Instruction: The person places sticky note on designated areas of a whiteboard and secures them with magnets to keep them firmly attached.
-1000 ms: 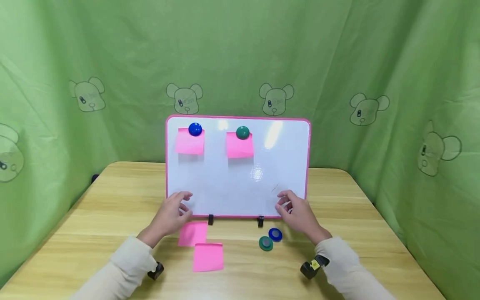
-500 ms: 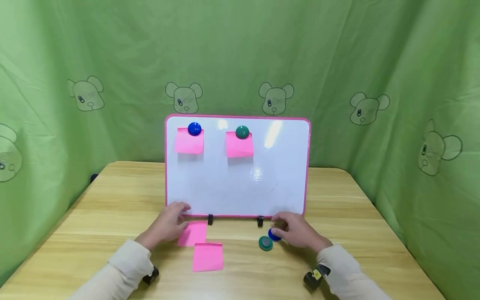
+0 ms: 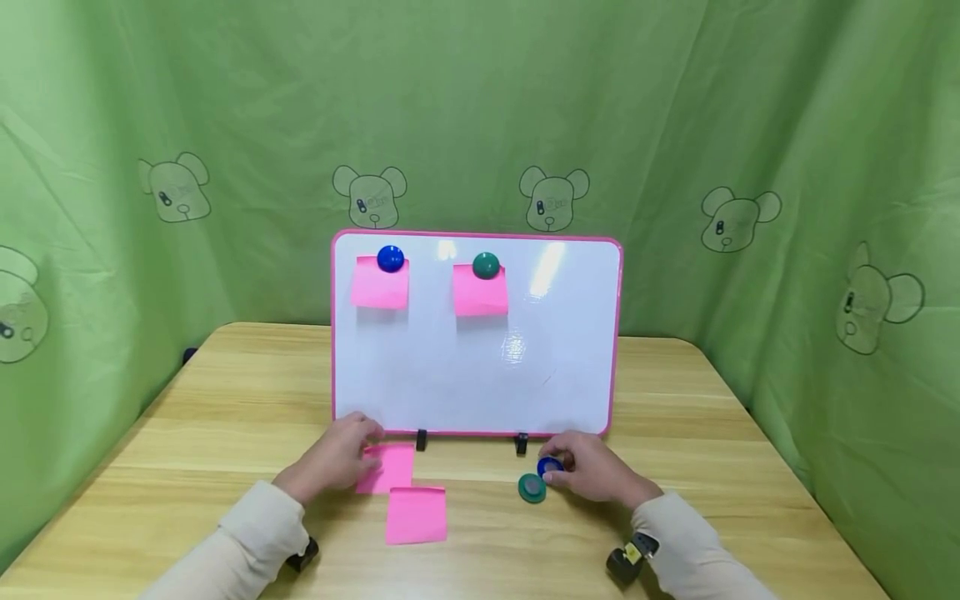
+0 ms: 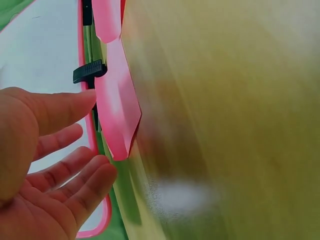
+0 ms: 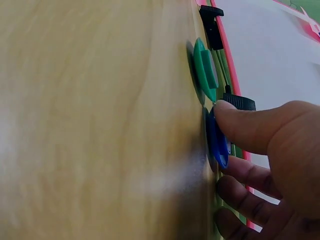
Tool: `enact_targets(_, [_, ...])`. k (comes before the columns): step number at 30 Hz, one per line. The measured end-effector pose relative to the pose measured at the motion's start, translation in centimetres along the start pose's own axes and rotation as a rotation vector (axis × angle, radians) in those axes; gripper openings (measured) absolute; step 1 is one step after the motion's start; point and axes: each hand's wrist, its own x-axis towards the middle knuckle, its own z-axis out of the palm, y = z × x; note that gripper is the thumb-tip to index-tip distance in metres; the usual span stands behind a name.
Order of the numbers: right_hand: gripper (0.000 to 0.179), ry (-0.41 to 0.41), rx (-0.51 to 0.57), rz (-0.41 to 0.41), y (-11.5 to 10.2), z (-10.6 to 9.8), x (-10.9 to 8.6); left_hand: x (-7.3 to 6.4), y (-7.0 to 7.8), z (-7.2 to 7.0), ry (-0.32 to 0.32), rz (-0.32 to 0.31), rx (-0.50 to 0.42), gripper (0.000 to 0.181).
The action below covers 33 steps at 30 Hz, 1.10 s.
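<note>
My left hand (image 3: 339, 457) is low over the table, fingers loosely spread at the left edge of a pink sticky note (image 3: 392, 471). In the left wrist view its thumb meets the edge of that note (image 4: 119, 110), which curls up a little. A second pink sticky note (image 3: 417, 517) lies nearer to me, overlapping the first one's corner. On the right, my right hand (image 3: 596, 472) pinches a blue round magnet (image 5: 217, 142) between thumb and index finger at its rim, metal side up, low at the table. Beside it lies a green round magnet (image 3: 532, 488), also metal side up.
A pink-framed whiteboard (image 3: 465, 375) stands upright on black clips (image 3: 522, 443) behind the hands. On it, a blue magnet (image 3: 390, 258) and a green magnet (image 3: 486, 265) each hold a pink note. Green curtains (image 3: 480, 100) surround the wooden table (image 3: 510, 558).
Both hands have come down from in front of the whiteboard to the table. The left reached the far sticky note's edge; the right closed its thumb and index finger round the blue magnet.
</note>
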Motion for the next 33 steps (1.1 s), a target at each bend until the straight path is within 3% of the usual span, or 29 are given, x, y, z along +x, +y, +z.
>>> enact_targets(8, [0.021,-0.010,0.011,0.016,-0.08,-0.04,-0.09,-0.37,0.01,0.03,-0.064,0.034,0.034,0.034])
enact_targets(15, [0.033,-0.045,0.027,0.008,0.18,-0.17,-0.19,-0.37,-0.07,0.15,-0.063,0.026,0.045,0.036])
enact_targets(24, [0.026,-0.037,0.006,0.038,0.23,-0.17,-0.16,-0.35,-0.43,0.16,-0.090,0.019,0.030,0.022])
enact_targets(33, [0.022,-0.018,0.021,0.044,0.22,-0.05,-0.09,-0.31,-0.81,0.23,-0.082,0.062,0.051,0.018])
